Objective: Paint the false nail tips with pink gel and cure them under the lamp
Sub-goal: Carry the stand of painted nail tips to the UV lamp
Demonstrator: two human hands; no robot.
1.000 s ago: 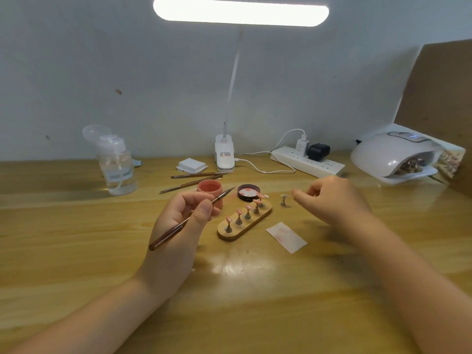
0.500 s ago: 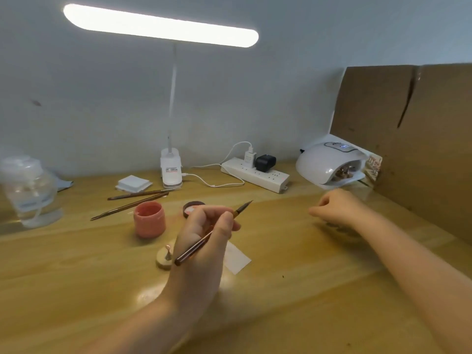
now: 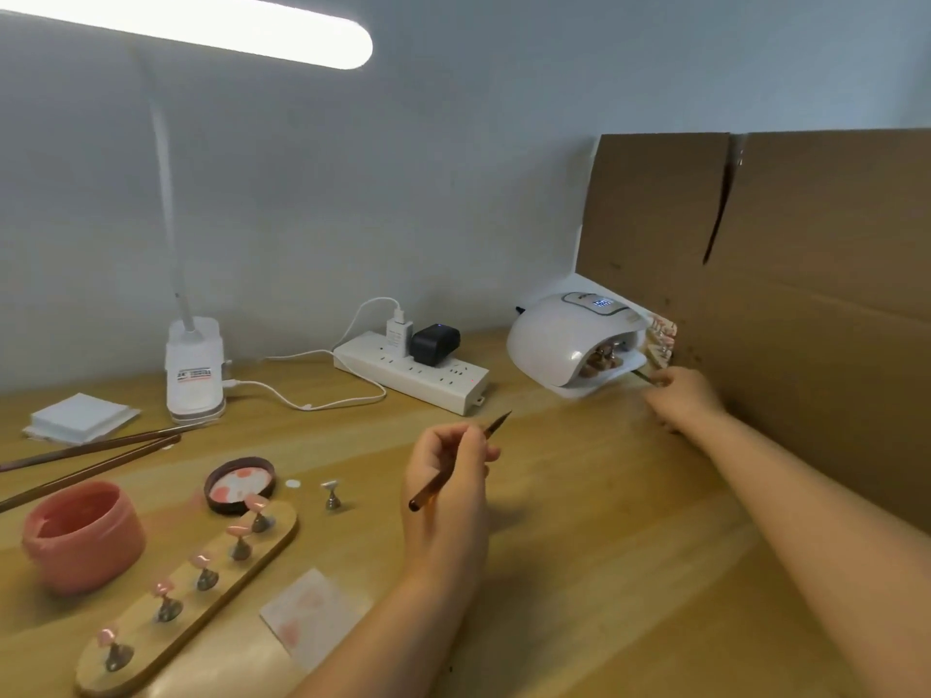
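Head view: inside of curing lamp (image 3: 572, 342) mostly hidden, only dark blurred stands and tips visible in its mouth; lamp sits far right against cardboard panel (image 3: 806, 294). Right hand (image 3: 682, 398) just beside lamp opening, fingers curled, pinching something thin by the lamp's base plate; what it is, cannot tell. Left hand (image 3: 446, 476) mid-table grips brush (image 3: 461, 458), bristle end up toward power strip (image 3: 410, 372). Wooden holder (image 3: 201, 591) lower left carries five pink nail tips (image 3: 201, 559) on stands, near end cut by blur. One loose stand (image 3: 331, 493) beside open gel lid (image 3: 241, 485). Pink jar (image 3: 80, 536) left. Spare brushes (image 3: 90, 453) cut off at left edge. Paper wipe (image 3: 315, 614), pad stack (image 3: 80, 418), clip desk lamp (image 3: 194, 370).
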